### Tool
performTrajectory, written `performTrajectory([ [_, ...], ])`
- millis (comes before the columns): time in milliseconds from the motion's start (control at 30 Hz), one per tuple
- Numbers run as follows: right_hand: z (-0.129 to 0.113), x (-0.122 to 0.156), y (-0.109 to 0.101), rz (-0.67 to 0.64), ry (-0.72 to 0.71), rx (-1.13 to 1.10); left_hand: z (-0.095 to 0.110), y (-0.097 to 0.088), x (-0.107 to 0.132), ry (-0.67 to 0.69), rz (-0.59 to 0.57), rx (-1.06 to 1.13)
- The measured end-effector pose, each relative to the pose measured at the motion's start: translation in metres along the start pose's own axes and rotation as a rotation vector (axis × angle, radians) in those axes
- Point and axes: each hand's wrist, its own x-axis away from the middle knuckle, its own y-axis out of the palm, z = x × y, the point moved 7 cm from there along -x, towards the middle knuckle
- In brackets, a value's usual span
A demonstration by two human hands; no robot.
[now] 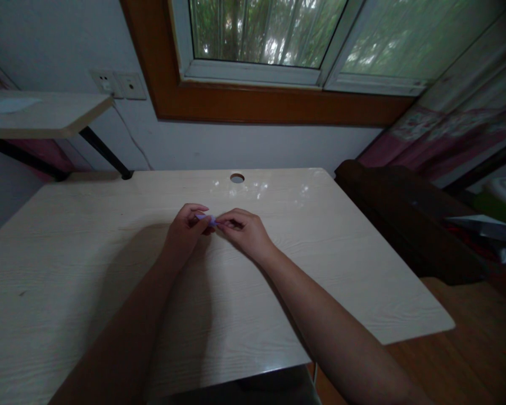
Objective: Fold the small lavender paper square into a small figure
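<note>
Where left hand (184, 229) and right hand (249, 232) meet over the pale surface (341, 236), one small purple item (212, 221) is held between them: left fingers clamped on it, right fingers pinched together at its right end. Far right: one green, pale-topped item (494, 203), interior not visible.

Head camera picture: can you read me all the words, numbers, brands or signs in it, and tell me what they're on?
None: no text can be read anywhere.
Small purple object between the left hand and the right hand: too small to tell if it has any.
White square wall sockets: no lettering readable.
Grey-and-white sheet-like item at the right: too dark and blurred to tell.
</note>
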Motion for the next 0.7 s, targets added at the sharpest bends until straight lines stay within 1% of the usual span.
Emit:
performTrajectory([
  [167, -0.0020, -0.0004, 0.0002, -0.009, -0.020, 0.028, -0.0046, -0.0023, -0.0016, 0.012, 0.017, -0.056],
  [400, -0.0010, -0.0010, -0.0002, -0.005, -0.013, 0.092, -0.0036, 0.0014, -0.0020, 0.053, -0.023, -0.083],
  [533, 0.0000, -0.0007, 0.0011, -0.004, -0.020, 0.076, -0.0022, 0.0018, -0.0002, 0.059, -0.014, -0.092],
  [700, 0.0030, -0.0004, 0.0017, 0.023, -0.007, 0.016, -0.0025, 0.0003, 0.0006, 0.120, -0.018, -0.162],
])
